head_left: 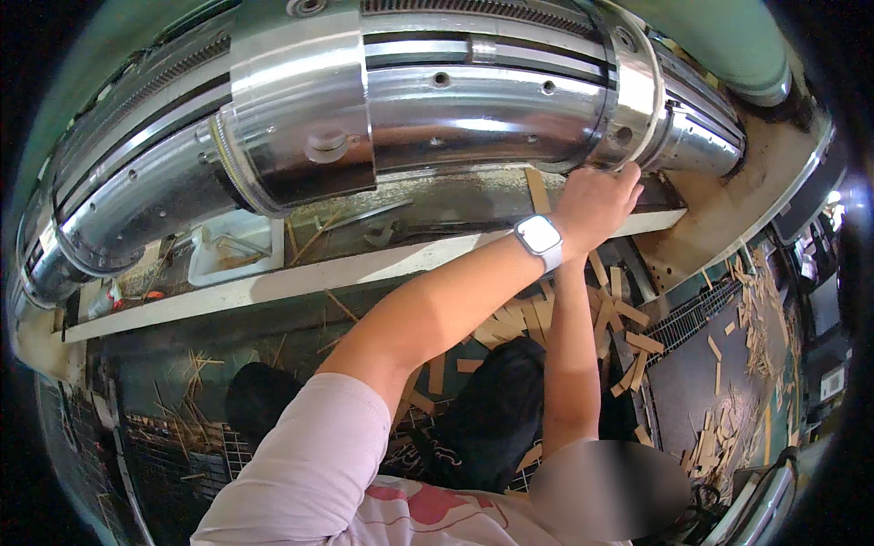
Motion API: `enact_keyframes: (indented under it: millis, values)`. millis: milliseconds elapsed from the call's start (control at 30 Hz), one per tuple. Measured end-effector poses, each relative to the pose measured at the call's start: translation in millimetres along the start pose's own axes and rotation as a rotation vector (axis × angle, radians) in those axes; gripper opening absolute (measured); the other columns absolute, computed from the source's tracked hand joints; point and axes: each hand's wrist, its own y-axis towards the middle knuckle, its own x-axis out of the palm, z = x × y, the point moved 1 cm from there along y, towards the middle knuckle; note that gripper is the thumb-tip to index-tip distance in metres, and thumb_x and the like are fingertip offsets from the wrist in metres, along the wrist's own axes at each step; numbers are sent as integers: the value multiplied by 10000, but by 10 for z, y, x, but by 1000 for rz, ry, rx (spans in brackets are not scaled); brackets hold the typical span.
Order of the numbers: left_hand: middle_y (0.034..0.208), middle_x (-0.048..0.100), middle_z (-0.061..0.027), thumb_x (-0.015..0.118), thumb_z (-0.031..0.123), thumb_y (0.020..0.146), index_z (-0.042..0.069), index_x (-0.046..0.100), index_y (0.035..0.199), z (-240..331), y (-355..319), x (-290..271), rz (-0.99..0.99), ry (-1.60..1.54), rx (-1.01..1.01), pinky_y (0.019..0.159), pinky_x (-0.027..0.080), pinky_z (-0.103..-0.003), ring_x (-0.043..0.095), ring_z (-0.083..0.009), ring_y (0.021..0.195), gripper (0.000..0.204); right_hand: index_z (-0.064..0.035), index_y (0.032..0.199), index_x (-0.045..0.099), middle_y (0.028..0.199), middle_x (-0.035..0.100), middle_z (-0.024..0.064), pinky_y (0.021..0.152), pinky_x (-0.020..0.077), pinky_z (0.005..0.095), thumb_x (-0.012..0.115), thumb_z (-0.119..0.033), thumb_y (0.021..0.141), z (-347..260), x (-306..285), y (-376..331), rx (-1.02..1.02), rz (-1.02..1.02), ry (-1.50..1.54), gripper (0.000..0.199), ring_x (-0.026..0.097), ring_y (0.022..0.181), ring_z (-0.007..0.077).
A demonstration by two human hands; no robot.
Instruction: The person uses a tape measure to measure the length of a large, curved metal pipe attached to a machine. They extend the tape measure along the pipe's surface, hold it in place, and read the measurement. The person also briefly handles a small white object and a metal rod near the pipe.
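A pale cord [657, 91] loops over the right end of a large shiny metal cylinder [482, 114]. Its lower end runs down to my left hand [596, 205], whose fingers are closed at the cylinder's underside, on the cord. A pale watch band sits on that wrist. My right forearm [572, 364] rises to the same spot from below. Behind the left hand and wrist, my right hand is hidden, so its fingers do not show.
Below the cylinder runs a long pale beam [364, 266]. A white plastic tray [238, 273] with tools and a wrench [381, 234] lie behind it. Cut strips of brown board [642, 343] litter the floor and grating. A green machine body [746, 45] overhangs at upper right.
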Motion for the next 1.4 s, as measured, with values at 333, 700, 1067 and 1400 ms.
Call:
enact_keyframes:
  millis: [333, 700, 1067, 1400]
  values:
    - [1185, 398, -196, 643, 153, 707, 4, 395, 1164, 336, -560, -473, 72, -260, 95, 936, 307, -469, 377, -382, 1129, 541, -39, 1012, 535, 786, 517, 36, 622, 410, 253, 450, -169, 928, -350, -279, -25, 320, 284, 269, 176, 472, 696, 116]
    - [1145, 454, -156, 591, 135, 809, 44, 532, 1064, 1305, -2604, -834, -398, -653, -273, 943, 333, -465, 432, -308, 1102, 277, -26, 1030, 507, 909, 553, 129, 673, 442, 352, 479, -56, 874, 291, 819, -698, -98, -74, 198, 161, 545, 826, 267]
    - [1081, 484, -146, 545, 31, 792, 55, 548, 1110, 983, -2147, -1580, -320, -414, -318, 869, 380, -389, 466, -334, 1003, 320, -81, 958, 502, 887, 596, 169, 685, 471, 457, 484, -283, 853, 445, 1352, -401, 244, -183, -580, 229, 582, 823, 354]
    - [1134, 500, -146, 530, -36, 707, -3, 550, 1073, 1533, -2242, -1964, -348, -723, -180, 877, 368, -441, 483, -319, 1032, 368, -56, 932, 498, 803, 598, 205, 679, 460, 473, 482, -275, 869, 484, 1233, -473, 60, -256, -484, 229, 580, 786, 383]
